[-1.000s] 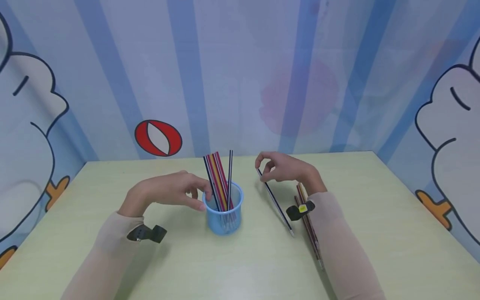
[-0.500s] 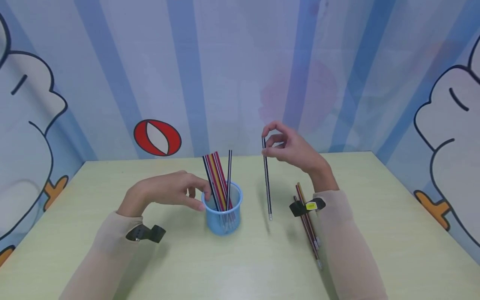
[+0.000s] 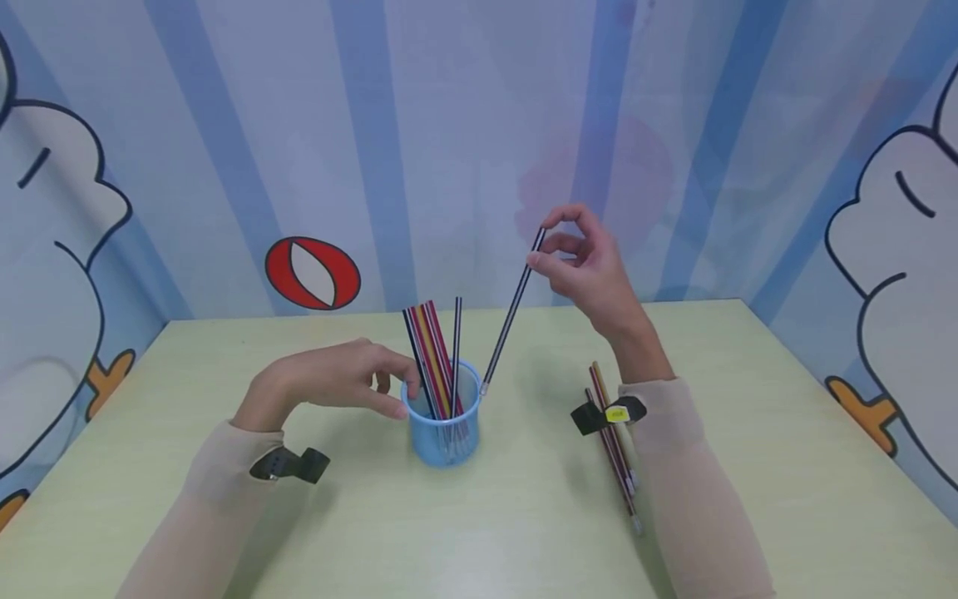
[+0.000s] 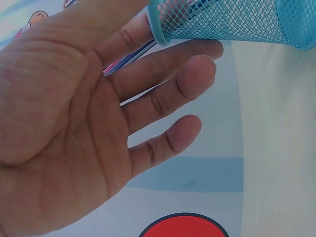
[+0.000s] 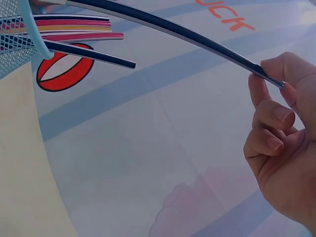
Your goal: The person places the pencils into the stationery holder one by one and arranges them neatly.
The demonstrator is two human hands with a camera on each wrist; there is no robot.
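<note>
right hand (image 3: 587, 266) pinches the top of a slim dark striped pencil (image 3: 511, 311), tilted, its tip at the rim of the blue mesh cup (image 3: 445, 434). left hand (image 3: 329, 384), fingers relaxed, apparently touches the cup's left side.

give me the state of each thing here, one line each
left hand: fingers steadying the blue mesh cup's side
right hand: raised, pinching the top of one pencil
held pencil: tilted, tip at the cup's rim
blue mesh cup: upright on the table, holding several pencils
pencils on table: lying flat by the right forearm
</note>
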